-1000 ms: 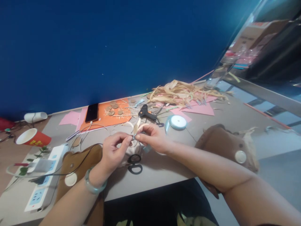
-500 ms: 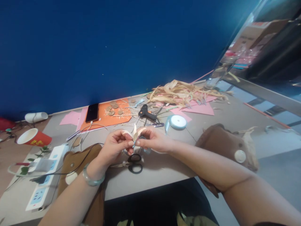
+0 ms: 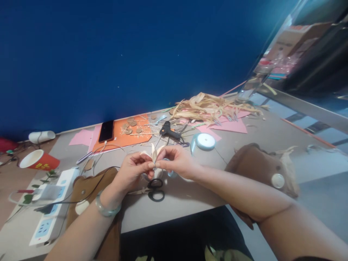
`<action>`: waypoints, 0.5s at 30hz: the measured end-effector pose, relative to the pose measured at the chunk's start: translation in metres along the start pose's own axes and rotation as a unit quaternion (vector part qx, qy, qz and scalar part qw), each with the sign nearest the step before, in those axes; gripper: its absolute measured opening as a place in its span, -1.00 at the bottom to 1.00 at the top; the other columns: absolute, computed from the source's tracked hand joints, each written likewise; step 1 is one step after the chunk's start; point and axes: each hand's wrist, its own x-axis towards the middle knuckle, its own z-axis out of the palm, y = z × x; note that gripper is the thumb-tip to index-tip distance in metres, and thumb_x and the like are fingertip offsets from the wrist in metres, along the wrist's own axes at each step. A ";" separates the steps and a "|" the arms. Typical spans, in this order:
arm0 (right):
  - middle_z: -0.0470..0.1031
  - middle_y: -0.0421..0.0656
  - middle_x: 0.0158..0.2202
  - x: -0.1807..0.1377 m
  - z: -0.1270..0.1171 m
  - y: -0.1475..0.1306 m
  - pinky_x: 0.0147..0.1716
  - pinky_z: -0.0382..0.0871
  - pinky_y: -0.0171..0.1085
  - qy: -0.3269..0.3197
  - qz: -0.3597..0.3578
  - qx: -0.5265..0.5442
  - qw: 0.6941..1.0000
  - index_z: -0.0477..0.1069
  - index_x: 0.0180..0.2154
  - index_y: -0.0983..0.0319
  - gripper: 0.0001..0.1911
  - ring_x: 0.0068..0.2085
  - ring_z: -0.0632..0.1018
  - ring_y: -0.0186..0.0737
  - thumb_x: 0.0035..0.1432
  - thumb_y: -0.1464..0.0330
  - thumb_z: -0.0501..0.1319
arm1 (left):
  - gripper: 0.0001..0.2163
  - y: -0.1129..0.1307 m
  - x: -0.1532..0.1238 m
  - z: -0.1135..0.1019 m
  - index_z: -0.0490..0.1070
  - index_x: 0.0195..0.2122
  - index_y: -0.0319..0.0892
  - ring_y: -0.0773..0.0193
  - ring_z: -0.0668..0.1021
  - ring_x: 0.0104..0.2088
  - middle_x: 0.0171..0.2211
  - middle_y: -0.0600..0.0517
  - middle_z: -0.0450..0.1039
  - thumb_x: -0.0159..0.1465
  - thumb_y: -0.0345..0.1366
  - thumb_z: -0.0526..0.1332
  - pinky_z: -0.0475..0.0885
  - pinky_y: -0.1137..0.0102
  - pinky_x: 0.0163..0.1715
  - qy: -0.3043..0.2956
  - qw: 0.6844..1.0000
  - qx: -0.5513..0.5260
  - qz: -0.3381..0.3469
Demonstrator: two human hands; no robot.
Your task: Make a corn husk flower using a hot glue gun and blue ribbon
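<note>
The hands have drawn closer than a second ago. The left hand and right hand now pinch the pale husk piece with fingers touching, above the black scissors near the worktop's front edge.

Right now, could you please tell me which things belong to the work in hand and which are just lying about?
In hand: left hand, right hand, both pinching the husk piece.
Lying about: scissors, glue gun, ribbon roll, husk pile, phone, red cup, power strip.
</note>
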 end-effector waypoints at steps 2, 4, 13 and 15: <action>0.42 -0.26 -0.55 0.000 0.001 0.000 -0.64 0.17 -0.43 0.012 -0.006 -0.002 1.000 0.45 -0.52 0.33 -0.70 -0.60 0.32 -0.50 -0.15 0.25 0.46 | -0.79 -0.001 0.000 0.000 0.45 -0.56 -0.25 0.38 0.48 -0.70 -0.69 0.11 0.42 -0.07 -0.32 0.48 0.41 0.52 -0.69 0.016 1.000 -0.008 -0.004; 0.45 -0.24 -0.53 0.000 0.001 0.001 -0.57 0.25 -0.40 0.026 -0.015 -0.006 1.000 0.45 -0.51 0.32 -0.69 -0.55 0.38 -0.45 -0.17 0.24 0.47 | -0.79 -0.001 0.000 0.001 0.47 -0.56 -0.24 0.39 0.48 -0.69 -0.68 0.11 0.43 -0.09 -0.33 0.48 0.41 0.52 -0.69 0.028 0.999 -0.018 -0.008; 0.49 -0.20 -0.52 -0.002 0.005 0.003 -0.42 0.36 -0.30 0.073 -0.053 -0.062 0.994 0.43 -0.53 0.29 -0.66 -0.46 0.46 -0.34 -0.14 0.18 0.45 | -0.78 0.001 0.000 -0.001 0.47 -0.56 -0.27 0.42 0.44 -0.70 -0.69 0.09 0.42 -0.06 -0.28 0.47 0.37 0.52 -0.65 0.013 0.997 -0.022 -0.074; 0.48 -0.20 -0.53 -0.002 0.005 0.003 -0.42 0.36 -0.30 0.076 -0.058 -0.071 0.993 0.42 -0.53 0.28 -0.66 -0.47 0.45 -0.34 -0.13 0.16 0.44 | -0.78 0.000 0.001 -0.001 0.47 -0.54 -0.27 0.42 0.44 -0.70 -0.70 0.09 0.41 -0.06 -0.27 0.47 0.37 0.52 -0.65 0.018 0.996 -0.022 -0.080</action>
